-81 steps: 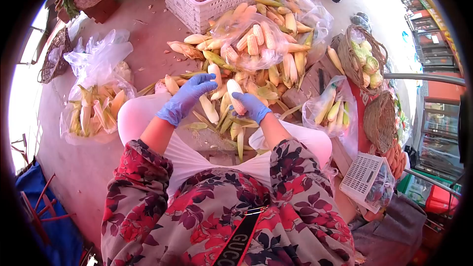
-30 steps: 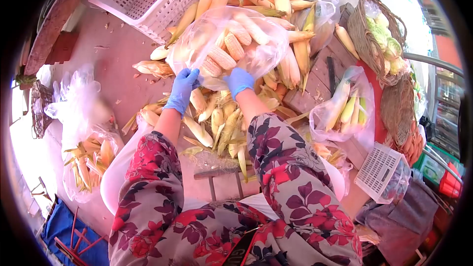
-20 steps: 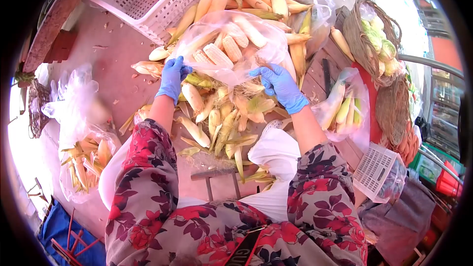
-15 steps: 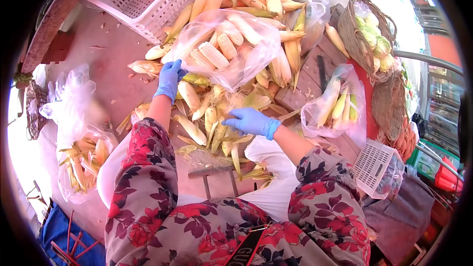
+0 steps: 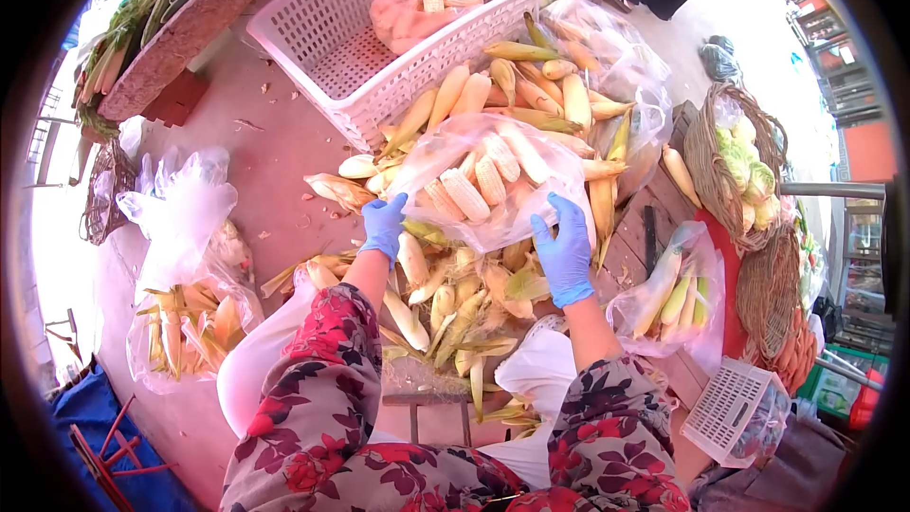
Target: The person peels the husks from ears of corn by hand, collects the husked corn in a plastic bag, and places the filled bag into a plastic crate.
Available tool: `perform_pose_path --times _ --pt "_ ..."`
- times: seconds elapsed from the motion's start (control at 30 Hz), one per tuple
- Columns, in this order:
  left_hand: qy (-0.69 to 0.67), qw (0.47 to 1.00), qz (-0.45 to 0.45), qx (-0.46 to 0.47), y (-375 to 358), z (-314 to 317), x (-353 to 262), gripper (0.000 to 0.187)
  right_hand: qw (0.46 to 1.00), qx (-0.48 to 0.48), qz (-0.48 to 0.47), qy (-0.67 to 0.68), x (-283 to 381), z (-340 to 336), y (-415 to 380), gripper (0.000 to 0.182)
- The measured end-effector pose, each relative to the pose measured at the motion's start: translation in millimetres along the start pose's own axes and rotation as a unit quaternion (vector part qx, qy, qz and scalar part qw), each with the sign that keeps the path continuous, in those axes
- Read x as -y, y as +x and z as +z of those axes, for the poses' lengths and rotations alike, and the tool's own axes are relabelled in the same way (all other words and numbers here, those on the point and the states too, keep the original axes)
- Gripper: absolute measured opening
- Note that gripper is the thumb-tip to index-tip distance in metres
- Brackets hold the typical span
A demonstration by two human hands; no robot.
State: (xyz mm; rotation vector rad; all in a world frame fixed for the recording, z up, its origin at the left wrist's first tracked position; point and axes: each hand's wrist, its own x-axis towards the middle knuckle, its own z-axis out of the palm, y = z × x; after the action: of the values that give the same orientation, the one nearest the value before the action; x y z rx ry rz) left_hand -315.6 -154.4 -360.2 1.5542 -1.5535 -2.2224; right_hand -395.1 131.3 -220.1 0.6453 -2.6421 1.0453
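Note:
A clear plastic bag with several husked corn cobs in it lies open-mouthed on the corn pile. My left hand, in a blue glove, is closed on the bag's near left edge. At the bag's right edge is my right hand, also gloved, with thumb and fingers curled around the plastic; the exact grip is partly hidden. Below the bag, between my forearms, lie loose husks and silk and a pale ear of corn. Unhusked ears are heaped behind the bag.
A white plastic crate stands behind, holding a bag of husked corn. Bags of corn lie left and right. A small white basket and a net sack of cabbages are at the right.
My right hand has moved from above the husks up to the bag's right edge. My left hand stays on the left edge. The view has tilted up, showing more of the crate.

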Motion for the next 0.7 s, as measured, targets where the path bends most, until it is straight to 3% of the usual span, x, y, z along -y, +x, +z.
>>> perform_pose_path --times 0.07,0.13,0.17,0.2,0.23,0.27,0.3,0.33,0.37,0.47,0.5,0.6,0.7 --pt "0.003 0.987 0.044 -0.155 6 15 7 0.077 0.991 -0.051 0.090 -0.086 -41 6 4 0.065" --pt "-0.023 0.998 -0.023 -0.061 5 14 -8 0.081 0.964 -0.050 0.253 -0.065 -90 30 6 0.072" --pt "-0.032 0.997 -0.062 -0.011 -2 13 -15 0.083 0.949 -0.013 0.311 0.057 -106 38 7 0.075" --pt "-0.057 0.995 -0.082 -0.017 -14 20 -29 0.071 0.912 0.015 0.375 0.166 -121 46 9 0.077" --pt "-0.079 0.993 -0.092 0.010 -18 23 -33 0.059 0.835 0.067 0.394 0.380 -133 47 13 0.079" --pt "-0.101 0.989 -0.100 0.039 -16 27 -34 0.047 0.740 0.019 0.614 0.273 -90 34 30 0.055" --pt "-0.131 0.983 -0.092 0.086 1 31 -21 0.036 0.699 0.007 0.568 0.434 -89 33 30 0.041" --pt "-0.164 0.975 -0.079 0.131 20 32 -12 0.026 0.679 -0.002 0.512 0.526 -128 56 29 0.035" --pt "-0.103 0.976 -0.073 0.176 24 26 -18 0.021 0.650 -0.009 0.449 0.613 -166 80 22 0.031" --pt "-0.092 0.986 0.014 0.139 -26 49 -61 0.033 0.616 0.008 0.432 0.658 -110 49 46 0.029" --pt "-0.080 0.985 0.015 0.153 -36 52 -73 0.034 0.661 -0.005 0.427 0.616 -89 36 54 0.030" --pt "-0.088 0.975 0.006 0.206 -76 62 -121 0.031 0.652 -0.021 0.388 0.651 -62 -3 81 0.031" --pt "-0.160 0.949 -0.029 0.272 -116 74 -164 0.023 0.728 -0.004 0.350 0.590 -46 -42 108 0.027"
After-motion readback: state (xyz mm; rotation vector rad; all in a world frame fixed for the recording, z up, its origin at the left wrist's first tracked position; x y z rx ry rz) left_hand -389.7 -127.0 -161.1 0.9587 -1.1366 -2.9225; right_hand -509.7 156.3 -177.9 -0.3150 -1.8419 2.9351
